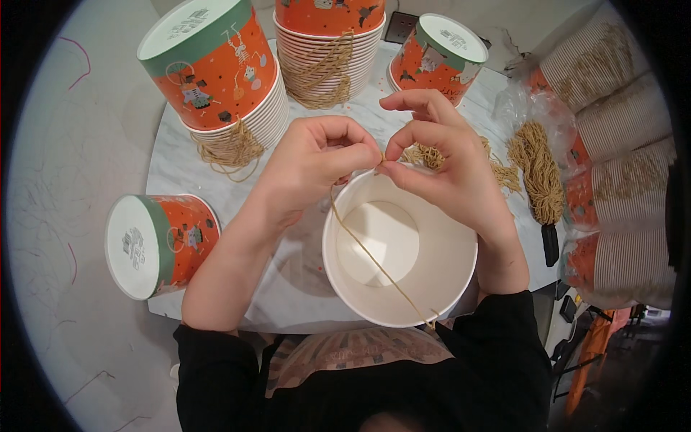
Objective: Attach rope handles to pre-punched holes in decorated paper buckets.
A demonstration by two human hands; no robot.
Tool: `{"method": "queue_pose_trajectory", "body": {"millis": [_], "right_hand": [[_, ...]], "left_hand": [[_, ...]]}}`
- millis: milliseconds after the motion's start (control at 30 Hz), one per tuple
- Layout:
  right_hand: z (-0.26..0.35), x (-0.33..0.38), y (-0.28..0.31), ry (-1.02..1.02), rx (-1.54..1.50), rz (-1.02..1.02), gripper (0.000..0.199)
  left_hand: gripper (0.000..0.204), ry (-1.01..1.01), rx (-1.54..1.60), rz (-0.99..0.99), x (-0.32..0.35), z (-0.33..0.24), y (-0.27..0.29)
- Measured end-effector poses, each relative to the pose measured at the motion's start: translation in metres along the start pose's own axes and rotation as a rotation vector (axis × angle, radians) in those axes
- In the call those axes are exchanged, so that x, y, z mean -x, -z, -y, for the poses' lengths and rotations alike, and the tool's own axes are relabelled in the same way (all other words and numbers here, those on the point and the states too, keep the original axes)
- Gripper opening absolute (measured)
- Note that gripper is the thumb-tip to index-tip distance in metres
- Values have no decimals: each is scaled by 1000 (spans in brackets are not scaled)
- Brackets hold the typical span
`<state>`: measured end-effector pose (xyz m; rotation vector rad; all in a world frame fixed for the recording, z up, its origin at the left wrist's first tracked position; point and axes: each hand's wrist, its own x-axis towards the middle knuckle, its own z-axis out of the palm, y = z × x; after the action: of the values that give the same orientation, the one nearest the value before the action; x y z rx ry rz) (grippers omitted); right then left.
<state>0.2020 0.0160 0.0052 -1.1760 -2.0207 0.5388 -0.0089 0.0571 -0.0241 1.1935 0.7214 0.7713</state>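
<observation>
A white-lined paper bucket (443, 237) stands open side up in front of me at the table's near edge. A tan cord (378, 266) runs across its mouth from the far rim to the near rim, where a short end sticks out. Above the far rim, my left hand (317, 155) pinches the cord between thumb and forefinger. My right hand (443, 147) meets it there, thumb and forefinger pinched on the same cord and the other fingers raised. The cord's exact form between the fingertips is too small to make out.
Upside-down orange-and-green bucket stacks (216, 79) with cords hanging off them stand behind, beside a smaller bucket (439, 65). Another bucket (162, 245) lies on its side at left. A cord bundle (538, 169) and a black-handled item (550, 245) lie right, near plastic-wrapped stacks (619, 187).
</observation>
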Motion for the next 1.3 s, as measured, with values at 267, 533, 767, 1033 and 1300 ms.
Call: {"method": "queue_pose_trajectory", "body": {"millis": [267,533,767,1033,1300], "right_hand": [[3,2,1,-11,0,27,14],[1,1,3,-14,30,28,12],[-2,1,2,17,41,21,13],[1,1,5,-50,21,68,14],[0,-2,7,100,-41,-72,18]], "left_hand": [[8,15,19,12,-1,-6,6],[22,71,-17,63,0,-13,7],[44,68,-32,108,-1,-12,11],[40,41,-41,79,-1,-9,8],[35,10,-28,0,-1,-7,2]]}}
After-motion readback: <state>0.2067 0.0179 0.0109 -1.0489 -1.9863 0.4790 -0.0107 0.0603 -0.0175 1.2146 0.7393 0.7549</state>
